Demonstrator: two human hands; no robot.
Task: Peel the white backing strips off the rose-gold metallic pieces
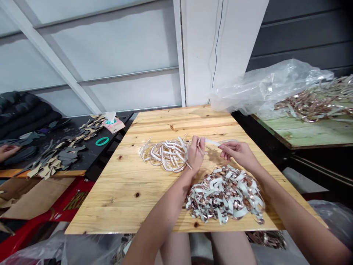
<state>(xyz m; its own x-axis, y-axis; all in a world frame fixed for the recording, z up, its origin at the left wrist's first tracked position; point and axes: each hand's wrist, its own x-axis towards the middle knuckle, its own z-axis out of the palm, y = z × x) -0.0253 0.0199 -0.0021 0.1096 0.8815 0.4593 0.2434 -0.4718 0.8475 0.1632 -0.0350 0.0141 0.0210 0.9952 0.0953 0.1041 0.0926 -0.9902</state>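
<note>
Holds a pale strip (211, 142) stretched between left hand (195, 152) and right hand (236, 151), just above the wooden table (107, 206). Has left hand curled nearly closed, gripping 1 part of the strip at the fingertips; has right hand partly open, pinching the strip between thumb and forefinger, with other fingers loosely bent. Sits with a heap of pale and copper strips (226, 195) between the forearms, and a looser tangle of shiny pinkish strips (167, 154) just beside left hand. To the left, shows a pink tissue pack (115, 126) with teal print, too small to read, near a green ring (102, 141) on a black table (91, 156). Below that, shows gold lettering (75, 200) on something red, partly hidden and not readable with certainty. At the left edge, shows another person's hand (9, 151).
</note>
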